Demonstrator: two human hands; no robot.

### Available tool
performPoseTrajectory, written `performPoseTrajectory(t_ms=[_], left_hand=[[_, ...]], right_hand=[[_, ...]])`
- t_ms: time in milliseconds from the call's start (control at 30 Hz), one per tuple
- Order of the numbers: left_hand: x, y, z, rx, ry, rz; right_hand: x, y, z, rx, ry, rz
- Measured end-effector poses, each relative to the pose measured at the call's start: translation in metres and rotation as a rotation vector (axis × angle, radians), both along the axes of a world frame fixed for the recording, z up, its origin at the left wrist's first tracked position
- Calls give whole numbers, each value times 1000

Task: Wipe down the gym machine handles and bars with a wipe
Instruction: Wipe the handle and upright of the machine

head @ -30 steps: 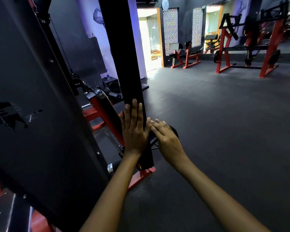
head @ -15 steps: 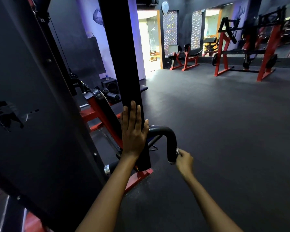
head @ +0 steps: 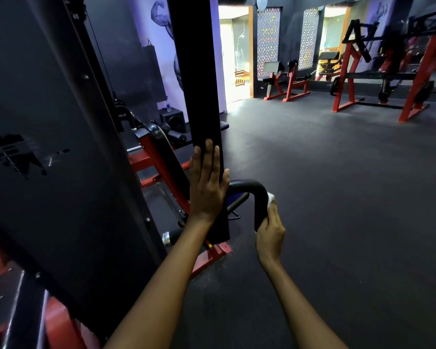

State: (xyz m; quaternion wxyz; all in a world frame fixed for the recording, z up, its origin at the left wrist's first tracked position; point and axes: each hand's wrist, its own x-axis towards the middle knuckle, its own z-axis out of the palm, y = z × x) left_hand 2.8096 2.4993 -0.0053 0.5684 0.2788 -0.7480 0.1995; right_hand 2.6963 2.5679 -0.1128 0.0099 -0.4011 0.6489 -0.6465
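Up from the handle's lower tip the right hand [head: 270, 231] has climbed, and it now wraps the downward leg of the curved black padded machine handle [head: 252, 195], pressing a small white crumpled wipe [head: 270, 198] against the bend just above its knuckles. Beside it, the left hand [head: 207, 183] lies flat, fingers straight, on the tall black upright post [head: 199, 96], bracing. With only a scrap of wipe peeking out, it could bunch or slide free on the grippy padding, so part of the curve might go unwiped; leaning on the post could also smear skin oil there. Under both hands spreads dark rubber gym flooring [head: 337, 197]; beyond the right hand stand red steel racks [head: 418, 79] and a bright doorway [head: 234, 54].
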Motion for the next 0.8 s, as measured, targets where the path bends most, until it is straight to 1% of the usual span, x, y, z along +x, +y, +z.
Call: performPoseTrajectory(t_ms=[67,133,200,233,300,367,433,500,533,633,800], left_hand=[[1,0,-1,4,4,15],[2,3,2,27,-13,39],[4,9,4,63,-43,44],[8,14,2,93,-51,35],[18,27,-6,180,-41,-5],[34,45,-17,301,-16,-51],[55,64,-28,485,-16,-66],[80,82,-35,697,-50,-51],[91,90,-37,771,-75,-38],[130,110,-45,920,-124,4],[185,133,-71,1123,-183,34]], right_hand=[[1,6,-15,132,-107,26],[-7,10,-27,318,-136,76],[-14,16,-31,526,-153,69],[-13,20,-30,561,-171,50],[-6,32,-19,532,-188,48],[4,45,0,517,-155,136],[20,56,17,563,-89,223],[37,66,29,597,2,225],[46,71,35,600,43,218],[76,90,42,630,83,223],[116,122,36,739,32,273]])
